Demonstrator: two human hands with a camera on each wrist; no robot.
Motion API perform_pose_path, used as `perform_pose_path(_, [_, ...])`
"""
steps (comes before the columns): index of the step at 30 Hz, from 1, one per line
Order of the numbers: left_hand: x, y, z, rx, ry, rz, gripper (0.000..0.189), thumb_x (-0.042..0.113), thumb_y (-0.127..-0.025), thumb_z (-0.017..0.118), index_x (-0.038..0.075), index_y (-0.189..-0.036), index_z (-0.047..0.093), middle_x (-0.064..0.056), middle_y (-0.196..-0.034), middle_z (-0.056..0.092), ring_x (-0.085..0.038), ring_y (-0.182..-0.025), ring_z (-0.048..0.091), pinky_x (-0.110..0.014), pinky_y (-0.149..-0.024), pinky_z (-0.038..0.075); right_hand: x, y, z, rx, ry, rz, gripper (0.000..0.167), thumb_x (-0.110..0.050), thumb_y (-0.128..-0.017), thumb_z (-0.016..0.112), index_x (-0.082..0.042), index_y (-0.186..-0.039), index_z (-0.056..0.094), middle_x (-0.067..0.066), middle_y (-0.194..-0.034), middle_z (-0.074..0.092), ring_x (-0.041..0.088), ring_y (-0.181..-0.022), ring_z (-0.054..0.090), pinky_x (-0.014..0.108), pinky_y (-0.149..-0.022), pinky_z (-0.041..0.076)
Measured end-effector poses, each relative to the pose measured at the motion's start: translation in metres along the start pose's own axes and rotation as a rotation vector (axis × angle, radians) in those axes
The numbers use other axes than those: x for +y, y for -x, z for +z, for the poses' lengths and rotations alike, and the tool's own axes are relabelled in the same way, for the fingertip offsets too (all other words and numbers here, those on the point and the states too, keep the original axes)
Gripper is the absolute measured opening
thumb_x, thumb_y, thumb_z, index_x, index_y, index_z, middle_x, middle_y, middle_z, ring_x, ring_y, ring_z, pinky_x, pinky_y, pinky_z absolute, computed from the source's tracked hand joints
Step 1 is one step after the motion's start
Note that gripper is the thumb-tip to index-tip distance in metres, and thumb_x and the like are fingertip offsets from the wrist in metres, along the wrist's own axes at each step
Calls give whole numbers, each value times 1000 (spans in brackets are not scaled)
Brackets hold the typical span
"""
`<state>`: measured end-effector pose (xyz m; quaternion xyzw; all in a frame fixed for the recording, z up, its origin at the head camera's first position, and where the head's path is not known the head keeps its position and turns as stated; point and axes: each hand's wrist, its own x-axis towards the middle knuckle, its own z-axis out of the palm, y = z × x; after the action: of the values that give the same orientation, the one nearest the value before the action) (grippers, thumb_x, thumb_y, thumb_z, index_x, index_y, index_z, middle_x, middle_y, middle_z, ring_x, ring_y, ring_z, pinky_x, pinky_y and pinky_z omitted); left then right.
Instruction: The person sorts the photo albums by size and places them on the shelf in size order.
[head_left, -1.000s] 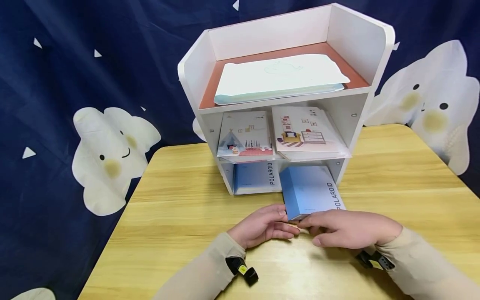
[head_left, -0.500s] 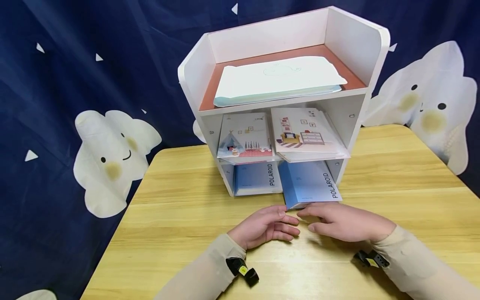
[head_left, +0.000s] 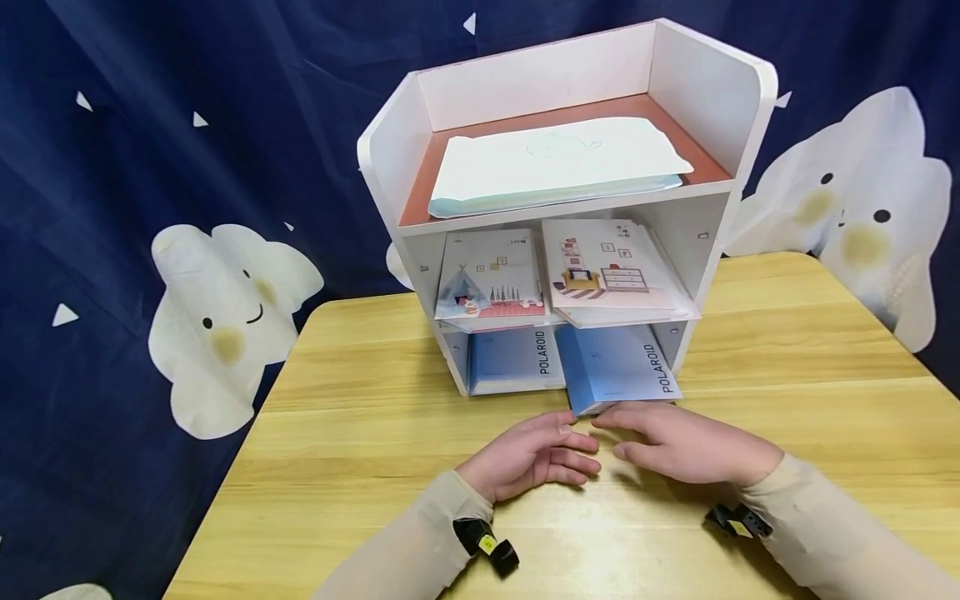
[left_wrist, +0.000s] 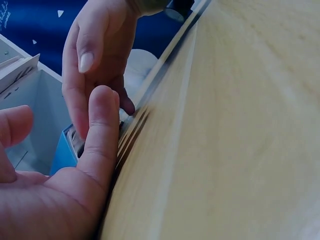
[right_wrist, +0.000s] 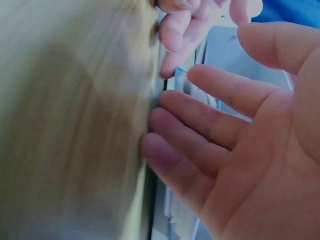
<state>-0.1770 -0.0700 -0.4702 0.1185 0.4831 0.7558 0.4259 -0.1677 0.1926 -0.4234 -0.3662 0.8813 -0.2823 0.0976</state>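
Note:
A thick light-blue photo album [head_left: 618,367] marked POLAROID lies in the right half of the shelf's bottom level, its front end sticking out past the shelf. At its front edge are the fingertips of my right hand [head_left: 686,442], fingers stretched out and palm facing the album in the right wrist view. My left hand [head_left: 525,457] rests on its side on the table, loosely extended, its index fingertip by the album's front left corner. Page edges of the album [right_wrist: 197,92] show behind the fingers in the right wrist view. A second blue POLAROID album [head_left: 510,362] lies to its left.
A white shelf unit [head_left: 712,125] stands on the wooden table [head_left: 337,442]. Its middle level bears two stacks of illustrated books [head_left: 491,279], and its top a pile of white sheets [head_left: 562,154] with a whale drawing. A navy curtain [head_left: 225,150] hangs behind.
The right album has slid back deeper into the bottom level, and my right hand has moved forward with it. My left hand has stayed nearly in place.

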Motion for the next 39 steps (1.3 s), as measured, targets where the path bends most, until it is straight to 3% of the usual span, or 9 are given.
perform_pose_path(6, [0, -1, -1, -11, -15, 11, 66, 20, -109, 46, 0, -160, 9, -27, -142, 51, -25, -106, 68, -39, -91, 56, 6, -6, 4, 61, -13, -14, 38, -18, -102, 60, -7, -139, 60, 6, -140, 59, 30, -130, 53, 55, -106, 43])
perform_pose_path(15, [0, 0, 0, -14, -31, 4, 62, 21, -109, 45, 2, -160, 16, -27, -142, 51, -27, -107, 68, -40, -91, 56, 19, -9, 7, 122, -28, 30, 41, -17, -101, 62, -6, -140, 58, 6, -140, 59, 31, -131, 52, 55, -107, 42])
perform_pose_path(26, [2, -2, -1, -26, -25, 3, 60, 22, -110, 44, 3, -160, 17, -27, -142, 50, -28, -108, 67, -42, -92, 56, 35, -8, 3, 212, -50, 56, 33, -13, -100, 63, -8, -132, 66, 4, -131, 65, 30, -125, 56, 56, -103, 44])
perform_pose_path(39, [3, -1, -2, -47, -51, 0, 55, 20, -109, 43, 1, -157, 22, -28, -140, 51, -29, -108, 66, -41, -92, 56, 47, 1, -10, 216, -58, 123, 26, -17, -103, 58, -12, -125, 71, 1, -125, 68, 28, -119, 61, 55, -98, 49])
